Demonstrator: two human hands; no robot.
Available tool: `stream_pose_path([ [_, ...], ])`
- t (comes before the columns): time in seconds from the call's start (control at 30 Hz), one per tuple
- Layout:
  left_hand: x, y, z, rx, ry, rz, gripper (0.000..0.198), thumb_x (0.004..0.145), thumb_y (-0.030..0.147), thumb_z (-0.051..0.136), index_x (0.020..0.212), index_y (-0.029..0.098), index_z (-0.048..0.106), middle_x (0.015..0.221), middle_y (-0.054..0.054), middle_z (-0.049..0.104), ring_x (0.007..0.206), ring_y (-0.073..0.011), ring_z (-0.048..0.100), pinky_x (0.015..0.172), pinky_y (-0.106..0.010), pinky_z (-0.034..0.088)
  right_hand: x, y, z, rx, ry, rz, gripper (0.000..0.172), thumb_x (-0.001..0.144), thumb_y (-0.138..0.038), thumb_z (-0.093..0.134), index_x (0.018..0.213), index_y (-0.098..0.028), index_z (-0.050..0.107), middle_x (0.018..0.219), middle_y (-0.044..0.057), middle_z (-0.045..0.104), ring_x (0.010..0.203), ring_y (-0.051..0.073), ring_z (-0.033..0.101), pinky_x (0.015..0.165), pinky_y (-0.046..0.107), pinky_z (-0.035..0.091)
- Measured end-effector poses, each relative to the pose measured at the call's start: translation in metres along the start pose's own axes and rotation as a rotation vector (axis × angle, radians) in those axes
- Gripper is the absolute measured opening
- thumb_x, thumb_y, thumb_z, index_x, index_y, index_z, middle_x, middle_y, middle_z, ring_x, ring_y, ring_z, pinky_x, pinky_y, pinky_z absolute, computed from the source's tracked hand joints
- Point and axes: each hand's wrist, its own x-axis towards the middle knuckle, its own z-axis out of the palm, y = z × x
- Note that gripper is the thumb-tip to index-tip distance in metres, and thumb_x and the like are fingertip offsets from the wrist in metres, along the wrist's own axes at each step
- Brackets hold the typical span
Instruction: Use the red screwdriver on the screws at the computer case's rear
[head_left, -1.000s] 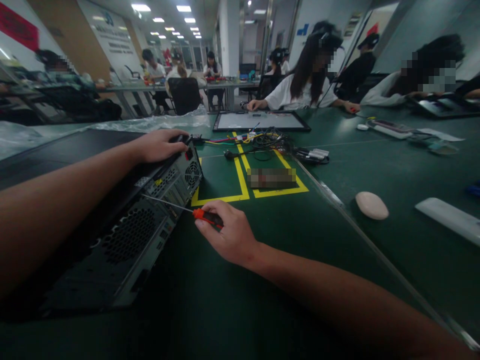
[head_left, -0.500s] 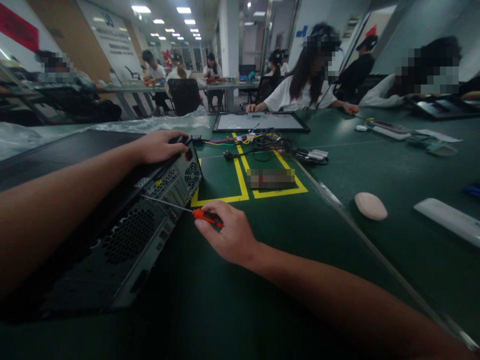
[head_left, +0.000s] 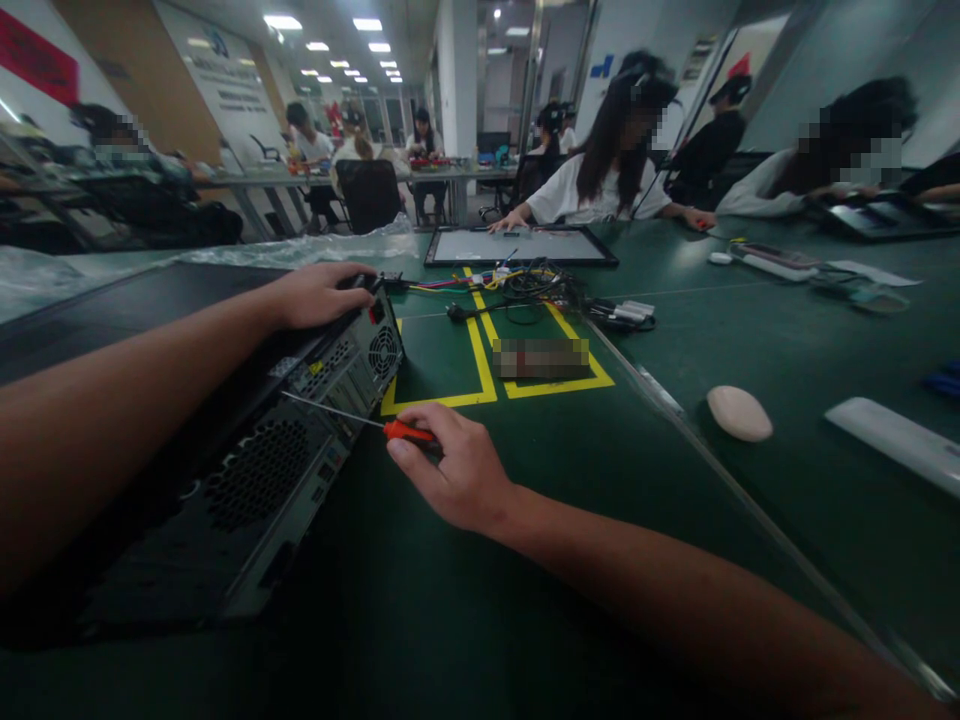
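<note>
At the far left, a crumpled clear plastic sheet [head_left: 34, 276] lies on the dark green table [head_left: 637, 470], behind a black computer case with a grey metal rear panel [head_left: 259, 470]. The case occupies the left side of the table, its rear panel facing right and toward the viewer.

The left hand [head_left: 319, 295] rests palm-down on the far end of the case's upper edge, thumb apart from the fingers, above the red switch [head_left: 377, 310].

A screwdriver with a red-and-black handle and long, thin metal shaft [head_left: 409, 430] points left, its tip at the rear panel above the round perforated vent. Contact at the tip cannot be determined. The right hand [head_left: 461, 465] pinches the handle between thumb and fingers.

Right of the case, yellow tape outlines [head_left: 442, 400] mark the table. Behind them lies a flat, black-framed, light grey panel [head_left: 517, 247], with a co-worker's hand [head_left: 511, 222] at its far edge. A tangled bundle of black and coloured cables [head_left: 544, 285] lies in front of this panel.

Farther right are a smooth, cream-coloured, rounded object [head_left: 739, 413] and a long white object [head_left: 892, 435].
</note>
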Motion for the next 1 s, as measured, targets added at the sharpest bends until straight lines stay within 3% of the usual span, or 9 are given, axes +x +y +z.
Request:
stream_pose_path([
  [0.1,-0.0009,0.0018,-0.0009,0.008,-0.019,-0.008,0.092,0.093,0.076,0.061,0.171,0.029,0.074,0.166,-0.011,0.077,0.151,-0.0494,0.07,0.134,-0.058,0.05,0.0003,-0.0011,-0.0013,-0.005,-0.013,0.022,0.039,0.11,-0.057,0.073,0.136,-0.027,0.072,0.123,0.008,0.087,0.101,0.025,0.081,0.091,0.041,0.062],
  [0.3,-0.0026,0.0049,-0.0011,0.008,-0.007,-0.032,0.093,0.093,0.075,0.061,0.171,0.028,0.074,0.164,-0.013,0.078,0.146,-0.0526,0.072,0.133,-0.062,0.051,0.0024,0.0016,0.0001,-0.021,-0.023,0.009,0.021,0.111,-0.044,0.071,0.125,-0.028,0.072,0.122,0.008,0.087,0.104,0.025,0.08,0.092,0.042,0.061],
  [1.0,0.001,-0.0009,0.0026,0.001,-0.007,-0.026,0.102,0.089,0.081,0.057,0.173,0.026,0.072,0.168,-0.013,0.075,0.151,-0.0488,0.07,0.136,-0.056,0.049,0.0017,0.0027,0.0013,-0.004,-0.033,0.026,0.023,0.112,-0.047,0.072,0.126,-0.028,0.073,0.121,0.008,0.087,0.106,0.026,0.081,0.094,0.043,0.062],
])
